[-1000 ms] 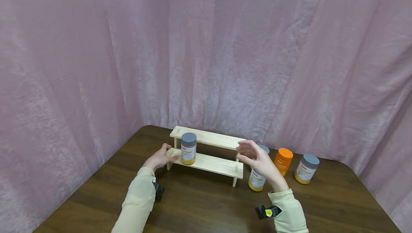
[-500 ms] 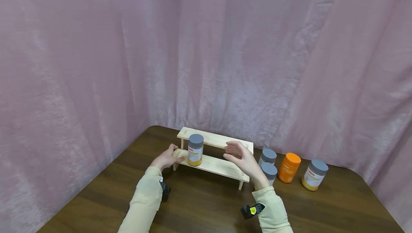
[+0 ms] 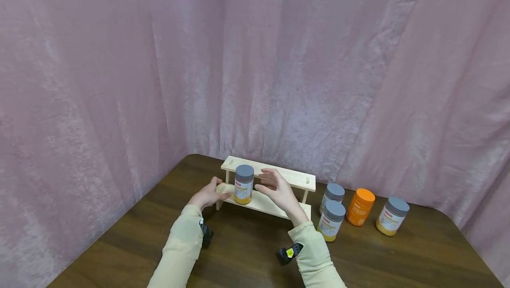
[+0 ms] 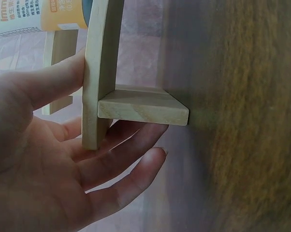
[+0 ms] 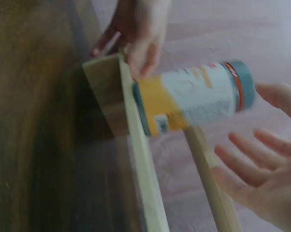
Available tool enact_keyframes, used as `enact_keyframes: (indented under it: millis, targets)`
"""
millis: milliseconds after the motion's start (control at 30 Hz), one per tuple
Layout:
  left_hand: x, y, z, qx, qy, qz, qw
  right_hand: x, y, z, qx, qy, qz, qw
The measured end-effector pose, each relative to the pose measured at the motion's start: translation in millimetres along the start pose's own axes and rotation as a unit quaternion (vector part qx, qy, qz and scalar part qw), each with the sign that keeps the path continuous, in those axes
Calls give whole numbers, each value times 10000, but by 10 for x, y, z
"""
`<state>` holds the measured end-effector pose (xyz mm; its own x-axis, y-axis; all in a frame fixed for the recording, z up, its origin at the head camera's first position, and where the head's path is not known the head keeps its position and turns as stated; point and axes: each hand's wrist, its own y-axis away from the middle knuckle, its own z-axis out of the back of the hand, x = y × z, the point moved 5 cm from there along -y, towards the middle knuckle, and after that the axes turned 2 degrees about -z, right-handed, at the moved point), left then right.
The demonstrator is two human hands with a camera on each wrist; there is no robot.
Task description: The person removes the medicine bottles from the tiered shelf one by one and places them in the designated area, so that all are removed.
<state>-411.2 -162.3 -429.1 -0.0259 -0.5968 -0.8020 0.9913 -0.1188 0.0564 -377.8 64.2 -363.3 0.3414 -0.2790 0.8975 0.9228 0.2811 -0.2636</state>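
Observation:
A two-tier wooden rack (image 3: pixel 263 204) stands on the table. My left hand (image 3: pixel 208 194) grips the left end of its lower board (image 4: pixel 93 82), thumb on the upper face and fingers round the end near the leg (image 4: pixel 145 111). Upright on that board, near its left end, is a jar (image 3: pixel 243 185) with a grey lid and a white and yellow label. Just right of the jar hovers my right hand (image 3: pixel 279 190), its fingers apart and loosely bent. In the right wrist view a gap seems to separate those fingers from the jar (image 5: pixel 191 99).
Right of the rack, two more grey-lidded jars stand one behind the other, the front jar (image 3: pixel 331 221) and the rear jar (image 3: pixel 332 194). Beside them are an orange jar (image 3: pixel 360 207) and another grey-lidded jar (image 3: pixel 392 217). A pink curtain (image 3: pixel 255 80) hangs behind the table (image 3: pixel 239 252).
My right hand has moved left from beside the rack's right end to beside the jar on the lower board. The left hand keeps its grip. The head view has shifted slightly.

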Motion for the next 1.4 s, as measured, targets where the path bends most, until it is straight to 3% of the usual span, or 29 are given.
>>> enact_keyframes:
  millis: [233, 600, 900, 1133, 1400]
  targets:
    - [-43, 2, -1, 1, -25, -25, 10000, 23, -126, -209, -345, 106, -126, 9993]
    - [-50, -40, -28, 75, -13, -42, 10000, 27, -164, -366, -530, 367, -61, 9979]
    - [-23, -64, -24, 69, 0, -88, 9999, 32, -186, -377, -568, 523, -44, 9970]
    - [-4, -52, -26, 81, 16, -31, 10000, 26, -129, -350, -924, 299, -229, 9950]
    - [3, -19, 24, 14, 52, -58, 10000, 152, 12, -172, -970, 280, -177, 9947]
